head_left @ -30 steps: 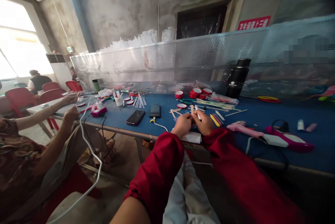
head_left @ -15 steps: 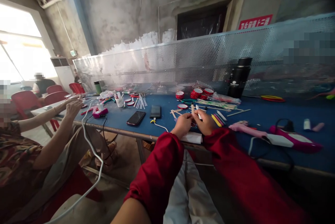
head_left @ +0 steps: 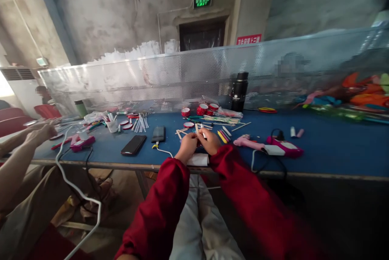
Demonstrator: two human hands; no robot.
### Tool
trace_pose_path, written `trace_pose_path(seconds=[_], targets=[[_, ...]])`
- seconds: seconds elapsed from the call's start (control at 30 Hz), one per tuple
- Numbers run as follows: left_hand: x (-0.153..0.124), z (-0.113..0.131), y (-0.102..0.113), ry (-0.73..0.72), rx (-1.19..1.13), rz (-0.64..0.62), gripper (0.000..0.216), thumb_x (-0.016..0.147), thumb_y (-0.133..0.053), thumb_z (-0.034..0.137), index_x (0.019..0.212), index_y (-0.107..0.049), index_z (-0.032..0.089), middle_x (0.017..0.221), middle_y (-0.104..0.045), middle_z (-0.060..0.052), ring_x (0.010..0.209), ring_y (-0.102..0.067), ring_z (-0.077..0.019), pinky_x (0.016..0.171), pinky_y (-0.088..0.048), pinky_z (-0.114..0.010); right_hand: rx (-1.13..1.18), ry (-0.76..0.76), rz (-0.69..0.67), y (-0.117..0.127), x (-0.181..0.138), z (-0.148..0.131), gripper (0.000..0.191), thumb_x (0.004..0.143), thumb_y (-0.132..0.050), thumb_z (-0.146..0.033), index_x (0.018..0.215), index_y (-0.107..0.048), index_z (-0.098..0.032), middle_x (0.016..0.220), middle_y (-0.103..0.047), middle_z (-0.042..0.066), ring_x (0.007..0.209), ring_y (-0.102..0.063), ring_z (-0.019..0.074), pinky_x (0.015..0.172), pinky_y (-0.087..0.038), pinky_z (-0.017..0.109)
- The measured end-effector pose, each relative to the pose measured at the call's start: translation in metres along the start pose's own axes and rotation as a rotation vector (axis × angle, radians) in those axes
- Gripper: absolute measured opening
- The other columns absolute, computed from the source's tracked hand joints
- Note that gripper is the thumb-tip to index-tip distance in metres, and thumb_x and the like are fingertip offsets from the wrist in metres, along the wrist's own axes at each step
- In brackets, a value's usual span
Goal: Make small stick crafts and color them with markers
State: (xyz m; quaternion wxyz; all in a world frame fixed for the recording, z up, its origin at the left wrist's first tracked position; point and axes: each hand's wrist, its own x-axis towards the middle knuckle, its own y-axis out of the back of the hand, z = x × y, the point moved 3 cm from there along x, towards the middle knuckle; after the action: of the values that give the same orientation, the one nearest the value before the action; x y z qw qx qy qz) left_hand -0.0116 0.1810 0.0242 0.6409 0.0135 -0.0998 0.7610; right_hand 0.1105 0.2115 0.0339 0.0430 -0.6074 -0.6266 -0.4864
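Two red-sleeved hands point(head_left: 187, 146) point(head_left: 209, 141), pale stick point(head_left: 197, 127), green "EXIT" sign point(head_left: 202, 2)

1 exit sign point(head_left: 202, 2) glows above a doorway point(head_left: 202, 40).

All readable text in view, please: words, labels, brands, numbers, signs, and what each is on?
"安全出口 EXIT": green lit sign above the doorway.
Red wall sign: white Chinese characters, too blurred to quote reliably.
Black bottle: small white mark, too small to read.
No other text legible; no numbers readable.
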Motion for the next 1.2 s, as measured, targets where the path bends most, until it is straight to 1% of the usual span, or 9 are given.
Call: trace_pose_path(seconds=[0.2, 0.3, 0.4, 0.5, 0.63, 0.87, 1.07, 1.13, 1.2], targets=[[-0.006, 0.007, 0.001, -0.001, -0.025, -0.019, 0.011, 0.074, -0.067, 0.013, 0.065, -0.062, 0.016, 0.059, -0.058, 0.001, 0.054, -0.050, -0.0107, 0.057, -0.038, -0.024, 0.010, -0.065, 0.010, 0.002, -0.002, -0.006, 0.025, 0.098, -0.050, -0.043, 0.091, -0.067, -0.027, 0.088, -0.075, 0.003, 0.085, -0.070, 0.0227, 0.078, -0.050, 0.031], [-0.009, 0.009, 0.005, -0.005, -0.122, -0.001, 0.017, 0.076, -0.074, 0.027, 0.069, -0.062, 0.017, 0.066, -0.061, 0.000, 0.059, -0.055, -0.0114, 0.058, -0.040, -0.023, 0.072, -0.094, 0.009, 0.003, -0.004, -0.008, 0.037, 0.102, -0.046, -0.052, 0.115, -0.070, -0.027, 0.103, -0.078, 0.006, 0.096, -0.073, 0.0244, 0.087, -0.053, 0.035], [-0.011, 0.011, 0.010, -0.007, -0.258, -0.002, 0.024, 0.072, -0.080, 0.036, 0.078, -0.065, 0.018, 0.074, -0.065, 0.000, 0.066, -0.059, -0.0121, 0.062, -0.044, -0.022, 0.132, -0.071, -0.043, 0.001, -0.005, -0.009, 0.054, 0.102, -0.047, -0.057, 0.144, -0.061, -0.026, 0.127, -0.076, 0.010, 0.118, -0.070, 0.0279, 0.103, -0.053, 0.041], [-0.012, 0.011, 0.012, 0.011, -0.292, -0.020, 0.028, 0.064, -0.085, 0.035, 0.078, -0.067, 0.018, 0.077, -0.067, 0.000, 0.072, -0.062, -0.0130, 0.070, -0.049, -0.024, 0.158, -0.030, -0.098, -0.003, -0.005, -0.009, 0.061, 0.103, -0.046, -0.059, 0.154, -0.053, -0.027, 0.137, -0.072, 0.010, 0.130, -0.065, 0.0288, 0.113, -0.048, 0.046], [-0.013, 0.011, 0.010, 0.031, -0.277, -0.084, 0.026, 0.063, -0.083, 0.033, 0.079, -0.070, 0.017, 0.079, -0.070, -0.002, 0.074, -0.066, -0.0162, 0.073, -0.052, -0.028, 0.171, 0.016, -0.141, -0.006, -0.006, -0.010, 0.060, 0.103, -0.048, -0.056, 0.155, -0.053, -0.027, 0.136, -0.072, 0.010, 0.130, -0.065, 0.0295, 0.114, -0.049, 0.047], [-0.013, 0.008, 0.009, 0.047, -0.253, -0.133, 0.021, 0.065, -0.081, 0.030, 0.079, -0.073, 0.016, 0.070, -0.067, -0.001, 0.060, -0.056, -0.0115, 0.058, -0.045, -0.023, 0.197, 0.060, -0.202, -0.005, -0.006, -0.019, 0.052, 0.103, -0.052, -0.051, 0.149, -0.060, -0.029, 0.129, -0.075, 0.009, 0.126, -0.067, 0.0296, 0.111, -0.051, 0.047], [-0.014, 0.010, 0.020, -0.102, -0.306, 0.033, 0.028, 0.067, -0.085, 0.038, 0.077, -0.069, 0.017, 0.078, -0.067, -0.001, 0.070, -0.060, -0.0119, 0.066, -0.048, -0.023, 0.263, 0.108, -0.134, 0.003, -0.010, -0.026, 0.053, 0.101, -0.055, -0.053, 0.149, -0.062, -0.030, 0.135, -0.074, 0.006, 0.126, -0.068, 0.0287, 0.113, -0.050, 0.047], [-0.015, 0.011, 0.024, -0.135, -0.316, 0.123, 0.032, 0.072, -0.084, 0.044, 0.079, -0.067, 0.017, 0.081, -0.067, -0.002, 0.073, -0.062, -0.0118, 0.065, -0.047, -0.022, 0.299, 0.091, -0.037, 0.009, -0.012, -0.026, 0.053, 0.101, -0.055, -0.054, 0.147, -0.063, -0.030, 0.128, -0.077, 0.006, 0.119, -0.071, 0.0274, 0.110, -0.052, 0.045], [-0.016, 0.011, 0.027, -0.148, -0.344, 0.205, 0.034, 0.076, -0.082, 0.046, 0.079, -0.065, 0.017, 0.083, -0.067, -0.002, 0.076, -0.065, -0.0121, 0.067, -0.048, -0.021, 0.325, 0.030, 0.126, 0.016, -0.013, -0.023, 0.050, 0.102, -0.051, -0.055, 0.142, -0.066, -0.028, 0.117, -0.080, 0.007, 0.110, -0.074, 0.0266, 0.104, -0.055, 0.043]])
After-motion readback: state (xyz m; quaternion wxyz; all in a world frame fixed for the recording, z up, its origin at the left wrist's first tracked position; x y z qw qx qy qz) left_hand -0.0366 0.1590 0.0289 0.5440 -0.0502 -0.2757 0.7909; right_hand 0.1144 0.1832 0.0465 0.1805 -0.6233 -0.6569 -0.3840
